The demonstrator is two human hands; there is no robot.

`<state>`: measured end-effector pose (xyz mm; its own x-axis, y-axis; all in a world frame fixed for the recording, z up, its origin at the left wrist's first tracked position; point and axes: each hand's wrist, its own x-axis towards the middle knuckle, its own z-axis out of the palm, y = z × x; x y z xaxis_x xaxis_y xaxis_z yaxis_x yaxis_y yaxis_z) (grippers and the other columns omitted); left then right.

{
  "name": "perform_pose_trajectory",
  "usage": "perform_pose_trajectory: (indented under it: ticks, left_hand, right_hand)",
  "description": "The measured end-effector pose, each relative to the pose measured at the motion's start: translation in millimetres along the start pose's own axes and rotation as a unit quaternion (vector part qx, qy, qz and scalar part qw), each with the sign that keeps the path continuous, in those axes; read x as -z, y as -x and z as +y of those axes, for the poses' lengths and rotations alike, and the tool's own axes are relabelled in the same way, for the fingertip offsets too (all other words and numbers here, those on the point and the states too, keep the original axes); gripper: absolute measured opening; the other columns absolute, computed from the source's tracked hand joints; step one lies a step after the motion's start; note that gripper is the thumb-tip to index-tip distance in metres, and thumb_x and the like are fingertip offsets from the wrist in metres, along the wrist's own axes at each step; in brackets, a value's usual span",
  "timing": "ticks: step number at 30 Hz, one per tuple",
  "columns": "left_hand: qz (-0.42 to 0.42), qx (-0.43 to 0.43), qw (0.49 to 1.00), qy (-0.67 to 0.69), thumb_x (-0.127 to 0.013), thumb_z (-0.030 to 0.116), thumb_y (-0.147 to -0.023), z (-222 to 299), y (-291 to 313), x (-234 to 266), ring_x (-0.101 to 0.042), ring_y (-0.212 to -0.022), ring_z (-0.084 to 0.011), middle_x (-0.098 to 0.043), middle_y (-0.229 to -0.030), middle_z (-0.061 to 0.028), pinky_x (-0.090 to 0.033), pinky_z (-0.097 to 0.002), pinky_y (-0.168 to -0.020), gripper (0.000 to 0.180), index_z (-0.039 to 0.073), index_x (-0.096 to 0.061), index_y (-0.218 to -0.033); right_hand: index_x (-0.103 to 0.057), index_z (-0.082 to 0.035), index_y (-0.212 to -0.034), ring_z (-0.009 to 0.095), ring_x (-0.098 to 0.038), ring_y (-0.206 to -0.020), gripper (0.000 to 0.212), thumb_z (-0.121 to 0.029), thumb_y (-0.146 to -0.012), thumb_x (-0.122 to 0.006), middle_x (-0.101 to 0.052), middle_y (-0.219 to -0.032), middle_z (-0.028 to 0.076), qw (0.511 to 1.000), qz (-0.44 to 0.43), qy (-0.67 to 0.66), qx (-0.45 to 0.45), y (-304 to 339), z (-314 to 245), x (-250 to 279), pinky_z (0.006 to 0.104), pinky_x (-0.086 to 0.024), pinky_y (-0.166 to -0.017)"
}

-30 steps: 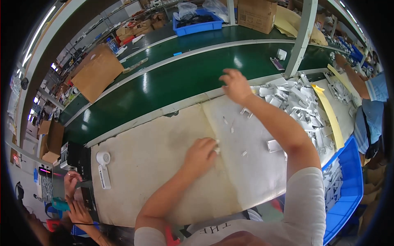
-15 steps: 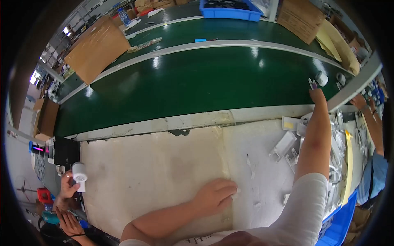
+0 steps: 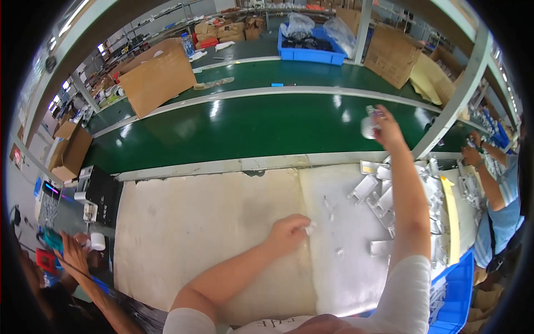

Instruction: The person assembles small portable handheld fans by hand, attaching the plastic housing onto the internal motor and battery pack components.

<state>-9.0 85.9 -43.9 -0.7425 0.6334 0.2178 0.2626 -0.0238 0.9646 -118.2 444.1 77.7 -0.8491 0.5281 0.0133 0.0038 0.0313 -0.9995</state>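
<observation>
1. Since half a second ago, the right hand has come leftward from the right end of the green belt, bringing the white round-ended piece; the camera's view has shifted too.
2. That piece is above the belt, between 2 and 3 o'clock from the view's middle, gripped by the right hand. Toward 5:30, the left hand is curled, pinching a small white bit over the desk.
3. Both look light and stiff, probably smooth plastic; the piece's narrower part seems the surer hold, its round end likely slippery.
4. Watch the pale ledge between belt and desk, the post at 2 o'clock, and loose white parts toward 3:30; the desk offers more room toward 7:30.
</observation>
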Motion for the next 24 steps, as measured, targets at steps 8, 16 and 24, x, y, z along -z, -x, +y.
perform_pose_trajectory:
  ticks: [8, 16, 24]
  left_hand:
    - [0.067, 0.083, 0.928, 0.357, -0.03, 0.046, -0.093, 26.7, 8.0, 28.4, -0.057, -0.089, -0.0173, -0.059, -0.105, -0.0099, -0.043, -0.0293, -0.081, 0.053, 0.001, -0.051, -0.112]
    - [0.185, 0.108, 0.899, 0.383, -0.032, 0.041, -0.093, 56.5, 65.3, 40.2, -0.056, -0.097, -0.0217, -0.057, -0.105, -0.0123, -0.045, -0.0354, -0.083, 0.046, 0.002, -0.047, -0.111]
    - [0.167, 0.11, 0.879, 0.433, -0.039, 0.029, -0.091, 86.9, 81.3, 58.4, -0.06, -0.069, -0.0211, -0.06, -0.087, -0.0119, -0.051, -0.0333, -0.061, 0.031, 0.003, -0.05, -0.105]
  right_hand:
    - [-0.053, -0.014, -0.122, 0.011, -0.051, -0.063, 0.042, -0.004, -0.082, -0.054, -0.057, -0.087, 0.004, 0.955, -0.252, -0.13, -0.085, 220.6, 2.7, -117.1, 0.0229, -0.042, -0.054]
    - [-0.062, -0.007, -0.101, 0.012, -0.052, -0.066, 0.024, 0.002, -0.078, -0.059, -0.053, -0.103, 0.006, 0.884, -0.388, 0.11, 0.234, 314.0, 43.5, -153.7, 0.0222, -0.043, -0.064]
    - [-0.034, -0.009, -0.134, 0.024, -0.05, -0.106, 0.071, -0.007, -0.072, -0.069, -0.044, -0.123, 0.015, 0.919, -0.354, 0.168, 0.053, 317.7, 17.4, -116.8, 0.0315, -0.041, -0.087]
